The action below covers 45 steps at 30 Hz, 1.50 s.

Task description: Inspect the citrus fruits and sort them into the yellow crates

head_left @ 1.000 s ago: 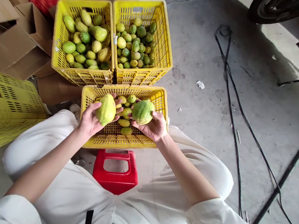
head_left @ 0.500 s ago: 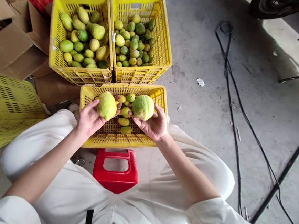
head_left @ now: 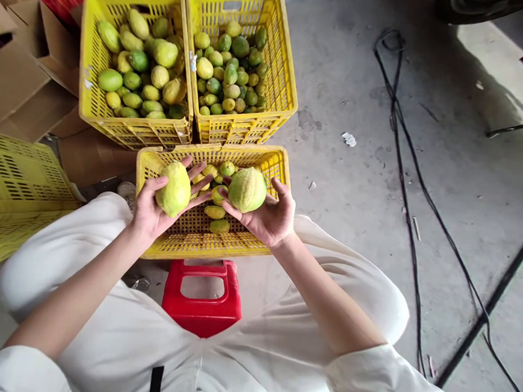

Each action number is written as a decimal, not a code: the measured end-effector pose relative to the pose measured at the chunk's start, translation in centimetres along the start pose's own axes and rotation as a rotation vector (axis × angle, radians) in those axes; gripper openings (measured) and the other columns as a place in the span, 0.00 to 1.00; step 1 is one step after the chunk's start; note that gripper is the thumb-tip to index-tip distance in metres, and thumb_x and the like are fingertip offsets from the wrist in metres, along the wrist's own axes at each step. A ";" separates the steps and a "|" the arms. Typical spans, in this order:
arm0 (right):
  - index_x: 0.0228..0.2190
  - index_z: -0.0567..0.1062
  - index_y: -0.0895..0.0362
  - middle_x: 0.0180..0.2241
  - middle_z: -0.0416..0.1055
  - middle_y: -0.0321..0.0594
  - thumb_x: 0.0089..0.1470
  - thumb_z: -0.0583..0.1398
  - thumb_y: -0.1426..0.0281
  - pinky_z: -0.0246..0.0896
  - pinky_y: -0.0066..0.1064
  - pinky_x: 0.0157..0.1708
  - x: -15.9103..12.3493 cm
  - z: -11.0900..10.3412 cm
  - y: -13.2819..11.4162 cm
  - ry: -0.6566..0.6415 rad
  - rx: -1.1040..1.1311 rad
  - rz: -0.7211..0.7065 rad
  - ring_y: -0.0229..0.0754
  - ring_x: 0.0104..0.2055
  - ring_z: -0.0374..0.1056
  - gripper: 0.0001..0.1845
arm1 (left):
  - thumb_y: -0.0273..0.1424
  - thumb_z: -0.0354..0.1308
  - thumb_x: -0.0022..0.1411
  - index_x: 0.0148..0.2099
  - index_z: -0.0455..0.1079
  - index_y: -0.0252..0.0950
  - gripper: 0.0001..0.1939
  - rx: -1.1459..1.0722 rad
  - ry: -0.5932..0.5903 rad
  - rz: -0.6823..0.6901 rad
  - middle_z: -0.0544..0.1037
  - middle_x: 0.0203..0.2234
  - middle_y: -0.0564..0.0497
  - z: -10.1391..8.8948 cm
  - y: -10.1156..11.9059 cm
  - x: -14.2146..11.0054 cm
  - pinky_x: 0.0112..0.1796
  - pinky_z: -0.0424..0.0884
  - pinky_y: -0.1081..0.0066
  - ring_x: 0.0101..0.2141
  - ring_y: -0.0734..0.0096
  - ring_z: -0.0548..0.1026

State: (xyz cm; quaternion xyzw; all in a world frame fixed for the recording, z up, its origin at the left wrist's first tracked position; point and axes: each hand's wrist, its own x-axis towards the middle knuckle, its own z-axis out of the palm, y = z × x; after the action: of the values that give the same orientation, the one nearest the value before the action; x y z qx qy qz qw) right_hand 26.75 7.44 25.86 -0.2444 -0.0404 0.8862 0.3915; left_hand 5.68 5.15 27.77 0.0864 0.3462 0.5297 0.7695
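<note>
A yellow-green lemon [head_left: 174,190] rests in my left hand [head_left: 149,211], its thumb at the fruit's side and the other fingers spread. My right hand [head_left: 275,218] supports a bigger, bumpy lemon [head_left: 247,190], half yellow and half green, on its fingers with the thumb raised. Both hands are palm up above the near yellow crate [head_left: 221,250], side by side and apart. In that crate lie several smaller lemons [head_left: 215,211], partly hidden by the hands and the held fruit.
Behind stand two yellow crates of lemons, the left crate [head_left: 133,127] with larger fruit, the right crate [head_left: 237,130] with smaller. A red stool [head_left: 200,318] is between my knees. Another yellow crate [head_left: 19,171] and cardboard boxes [head_left: 17,80] sit left. Black cables [head_left: 406,201] cross the floor at right.
The lemon over my right hand has turned, now showing a pale yellow side. My left fingers have spread wider, and that lemon has shifted slightly left. The view has shifted a little.
</note>
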 end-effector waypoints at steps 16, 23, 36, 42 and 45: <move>0.39 0.71 0.54 0.39 0.75 0.41 0.55 0.51 0.48 0.68 0.20 0.22 0.1 0.1 -0.7 0.044 0.132 -0.007 0.36 0.34 0.71 0.25 | 0.44 0.52 0.56 0.42 0.69 0.34 0.19 -0.030 0.038 -0.151 0.73 0.28 0.47 -0.1 0.7 -0.4 0.16 0.65 0.77 0.19 0.74 0.70; 0.45 0.69 0.52 0.47 0.74 0.42 0.54 0.54 0.60 0.73 0.44 0.44 -0.1 0.6 -0.7 0.016 0.029 -0.073 0.46 0.49 0.71 0.18 | 0.40 0.48 0.57 0.42 0.69 0.35 0.17 -0.063 0.067 -0.138 0.74 0.30 0.46 0.1 0.6 -0.3 0.24 0.73 0.71 0.25 0.68 0.74; 0.43 0.68 0.51 0.41 0.75 0.42 0.50 0.60 0.59 0.75 0.30 0.29 0.1 -0.1 -0.5 -0.031 0.012 -0.012 0.43 0.40 0.75 0.19 | 0.41 0.45 0.58 0.34 0.66 0.36 0.15 -0.084 0.130 -0.173 0.67 0.23 0.50 0.2 0.3 0.2 0.21 0.69 0.72 0.22 0.70 0.68; 0.45 0.70 0.53 0.47 0.74 0.44 0.54 0.54 0.64 0.69 0.55 0.47 0.1 0.4 -1.1 0.003 0.006 -0.071 0.51 0.53 0.70 0.17 | 0.34 0.44 0.60 0.48 0.69 0.36 0.18 -0.138 0.131 -0.100 0.76 0.36 0.45 0.1 0.0 0.2 0.38 0.76 0.60 0.36 0.61 0.76; 0.41 0.73 0.55 0.41 0.76 0.42 0.55 0.54 0.60 0.72 0.50 0.46 0.1 0.4 -1.7 0.066 0.001 -0.106 0.48 0.53 0.70 0.16 | 0.33 0.44 0.63 0.54 0.68 0.37 0.20 -0.104 0.159 -0.088 0.78 0.39 0.45 0.2 0.0 0.2 0.41 0.74 0.58 0.40 0.59 0.77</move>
State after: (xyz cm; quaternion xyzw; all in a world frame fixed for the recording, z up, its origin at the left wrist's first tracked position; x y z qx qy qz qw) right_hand 27.64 8.70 26.61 -0.2709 -0.0397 0.8556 0.4393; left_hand 5.91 5.35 27.85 -0.0112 0.3818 0.5176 0.7657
